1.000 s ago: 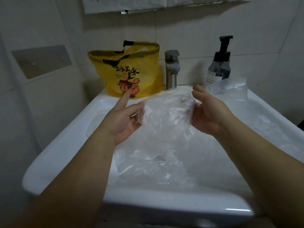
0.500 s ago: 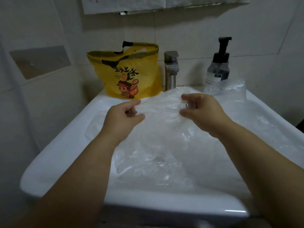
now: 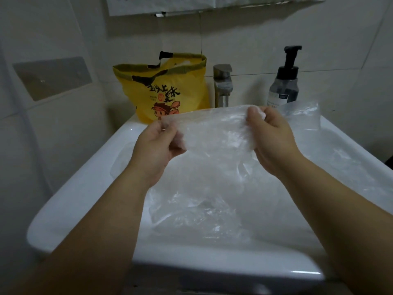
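Now the clear plastic bag is hanging at the middle of the frame over the white sink, its top edge stretching between both hands. The left hand is pinching the edge with curled fingers, and the right hand is gripping the other end, fingers bunching the plastic. Both forearms are reaching in from the lower corners, backs of the hands facing the camera.

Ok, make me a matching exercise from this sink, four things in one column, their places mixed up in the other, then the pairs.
1 clear bag
2 yellow bag
3 tap
4 pump bottle

A right of the tap
B in left hand and right hand
C left of the tap
D back edge of the sink, middle

Pairs: 1-B, 2-C, 3-D, 4-A
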`<state>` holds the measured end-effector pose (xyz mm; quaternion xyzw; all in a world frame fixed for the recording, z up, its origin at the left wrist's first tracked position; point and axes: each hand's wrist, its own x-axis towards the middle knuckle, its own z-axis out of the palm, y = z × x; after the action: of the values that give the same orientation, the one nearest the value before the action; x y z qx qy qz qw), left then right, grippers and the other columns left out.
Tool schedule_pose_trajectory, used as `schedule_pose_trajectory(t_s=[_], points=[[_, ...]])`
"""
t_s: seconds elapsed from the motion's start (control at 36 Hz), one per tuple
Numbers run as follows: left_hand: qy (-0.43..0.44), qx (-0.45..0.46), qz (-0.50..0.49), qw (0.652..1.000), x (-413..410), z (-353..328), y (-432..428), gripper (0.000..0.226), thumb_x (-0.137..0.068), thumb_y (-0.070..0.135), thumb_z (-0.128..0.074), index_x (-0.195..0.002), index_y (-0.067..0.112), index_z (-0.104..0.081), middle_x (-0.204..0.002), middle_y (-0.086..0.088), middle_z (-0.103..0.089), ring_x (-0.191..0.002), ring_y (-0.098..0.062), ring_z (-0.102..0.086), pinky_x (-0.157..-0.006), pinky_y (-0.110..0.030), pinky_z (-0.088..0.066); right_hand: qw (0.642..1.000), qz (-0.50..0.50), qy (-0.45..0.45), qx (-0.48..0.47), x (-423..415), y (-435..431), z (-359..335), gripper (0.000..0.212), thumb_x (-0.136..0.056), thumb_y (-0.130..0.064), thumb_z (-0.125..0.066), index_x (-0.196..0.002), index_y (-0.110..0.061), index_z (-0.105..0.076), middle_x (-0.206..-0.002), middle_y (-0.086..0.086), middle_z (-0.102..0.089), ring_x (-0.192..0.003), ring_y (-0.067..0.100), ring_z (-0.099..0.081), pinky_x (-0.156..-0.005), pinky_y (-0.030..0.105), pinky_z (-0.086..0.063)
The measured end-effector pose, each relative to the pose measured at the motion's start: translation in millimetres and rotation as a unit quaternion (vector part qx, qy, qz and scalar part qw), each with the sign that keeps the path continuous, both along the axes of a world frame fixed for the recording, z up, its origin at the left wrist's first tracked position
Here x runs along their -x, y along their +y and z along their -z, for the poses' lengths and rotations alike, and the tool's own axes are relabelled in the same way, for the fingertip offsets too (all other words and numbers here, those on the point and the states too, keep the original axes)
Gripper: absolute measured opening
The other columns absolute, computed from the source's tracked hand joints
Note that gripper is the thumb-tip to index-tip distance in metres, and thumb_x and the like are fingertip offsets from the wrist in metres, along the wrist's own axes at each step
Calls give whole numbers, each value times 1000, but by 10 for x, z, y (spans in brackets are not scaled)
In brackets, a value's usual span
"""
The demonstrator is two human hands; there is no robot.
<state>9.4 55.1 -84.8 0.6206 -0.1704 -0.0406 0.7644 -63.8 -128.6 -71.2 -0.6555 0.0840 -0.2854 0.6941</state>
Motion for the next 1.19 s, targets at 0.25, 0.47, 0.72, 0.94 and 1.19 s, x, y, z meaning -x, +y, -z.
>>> schedule_pose_trajectory(t_s=[0.25,0.47,0.72,0.94,1.19], points=[[-27,-130,-113,985,-49,13,33,47,-86,48,-66,-124,25,-51,-124,9,-57,-110,-6,-55,-96,-31,-44,975,90,-3,203,4,-91,16,19,-96,-34,-53,-78,-28,-55,-71,-7,-56,-66,5,-53,-66,28,-46],[-58,-240,53,968,131,15,35,36,-69,32,-79,-103,22,-72,-96,7,-72,-80,-3,-67,-74,-19,-54,992,5,29,122,22,-34,12,22,-95,-36,-53,-86,-20,-63,-75,-2,-64,-69,11,-64,-66,28,-54],[-45,-158,-21,986,97,-15,24,25,-89,27,-66,-67,16,-66,-59,1,-56,-49,-6,-50,-49,-16,-48,965,-216,98,-115,58,-61,-48,52,-72,-22,-69,-118,-2,-57,-109,14,-70,-96,26,-70,-84,35,-57],[-38,-228,-62,971,86,-29,49,34,-93,45,-56,-82,14,-68,-73,8,-65,-64,-1,-59,-73,-24,-50,992,-95,28,-77,37,-119,-39,19,-92,-5,-56,-110,-7,-61,-102,11,-68,-85,21,-72,-75,34,-60],[-12,-238,92,967,218,-58,33,71,-55,43,-87,-119,27,-63,-104,8,-73,-96,-9,-70,-85,-27,-55,997,-78,30,-5,34,-69,-21,44,-84,-7,-68,-126,-8,-54,-103,11,-69,-87,23,-71,-74,35,-59]])
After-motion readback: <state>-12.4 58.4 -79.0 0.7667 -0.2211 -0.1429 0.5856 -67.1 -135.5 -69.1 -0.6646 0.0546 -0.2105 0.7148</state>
